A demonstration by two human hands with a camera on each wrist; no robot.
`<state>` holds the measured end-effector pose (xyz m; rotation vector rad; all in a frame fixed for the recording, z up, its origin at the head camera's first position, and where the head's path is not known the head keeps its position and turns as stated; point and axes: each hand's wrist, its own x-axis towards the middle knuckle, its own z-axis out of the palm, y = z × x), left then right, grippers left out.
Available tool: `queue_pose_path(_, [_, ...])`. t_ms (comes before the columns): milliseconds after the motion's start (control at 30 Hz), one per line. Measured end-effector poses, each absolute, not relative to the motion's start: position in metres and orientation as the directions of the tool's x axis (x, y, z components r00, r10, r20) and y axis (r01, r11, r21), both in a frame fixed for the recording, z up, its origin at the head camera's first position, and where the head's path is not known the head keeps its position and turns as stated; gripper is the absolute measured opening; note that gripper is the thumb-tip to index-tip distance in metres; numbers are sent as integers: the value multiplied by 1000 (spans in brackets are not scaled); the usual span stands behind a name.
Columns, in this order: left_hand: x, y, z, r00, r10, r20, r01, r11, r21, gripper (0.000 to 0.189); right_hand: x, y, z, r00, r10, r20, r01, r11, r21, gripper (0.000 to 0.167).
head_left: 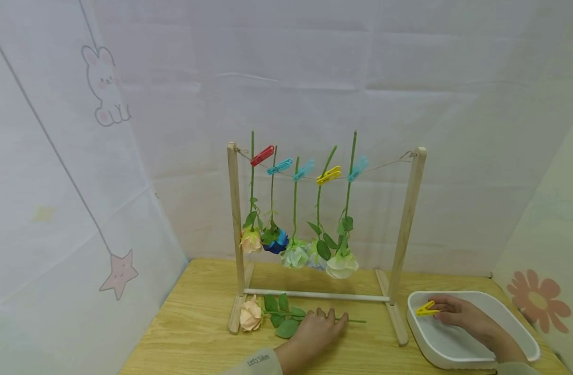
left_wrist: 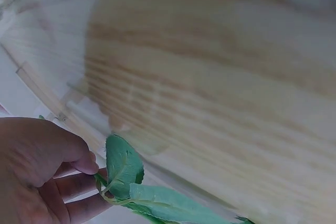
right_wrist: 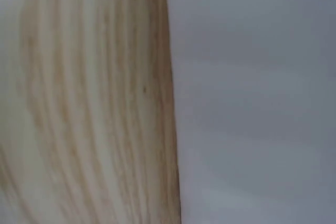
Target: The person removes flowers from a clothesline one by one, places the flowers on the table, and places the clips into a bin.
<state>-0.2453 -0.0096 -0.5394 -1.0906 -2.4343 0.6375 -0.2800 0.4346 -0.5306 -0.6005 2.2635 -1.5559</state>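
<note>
A peach artificial rose lies on the table in front of the drying rack, its green leaves and stem pointing right. My left hand is at its stem; in the left wrist view the thumb and fingers pinch the stem beside a leaf. Over the white basin, my right hand holds a yellow clothespin between thumb and fingers. The right wrist view shows neither the hand nor the clothespin, only wood grain and a pale surface.
A wooden rack carries a string with several roses hanging upside down from clothespins, among them a blue rose and a white rose. A white bar joins its feet. Printed cloth stands behind the wooden table.
</note>
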Motion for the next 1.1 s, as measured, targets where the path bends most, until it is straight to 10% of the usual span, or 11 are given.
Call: queue_pose_path(1100, [-246, -9, -539, -632, 761, 147, 599, 600, -530, 43, -284, 424, -537, -940, -319, -123, -102, 604, -791, 45])
